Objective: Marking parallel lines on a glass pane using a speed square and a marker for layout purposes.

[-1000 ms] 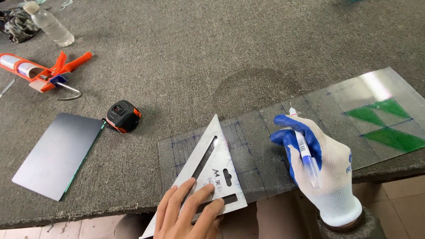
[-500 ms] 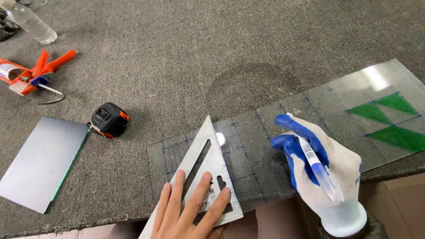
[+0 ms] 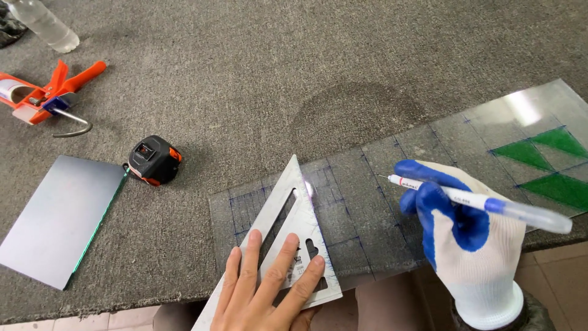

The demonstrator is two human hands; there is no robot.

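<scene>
My bare left hand (image 3: 263,288) presses flat on a metal triangular square (image 3: 285,230), which lies on the near left end of a long clear glass strip (image 3: 380,178) marked with blue grid lines. My right hand (image 3: 462,236), in a white glove with blue fingers, holds a fine-tip blue marker pen (image 3: 471,201). The pen lies nearly level, its tip pointing left just above the glass, right of the square. Green triangles (image 3: 545,165) are coloured in on the strip's far right end.
A black-and-orange tape measure (image 3: 153,159) sits left of the strip on the grey felt table (image 3: 245,79). A small glass pane (image 3: 58,217) lies at the near left edge. An orange caulking gun (image 3: 46,98) and a clear plastic bottle (image 3: 43,24) are at the far left.
My right hand has turned the pen from pointing away to pointing left, tip near the glass. My left hand stays pressed on the square. The view has shifted slightly.
</scene>
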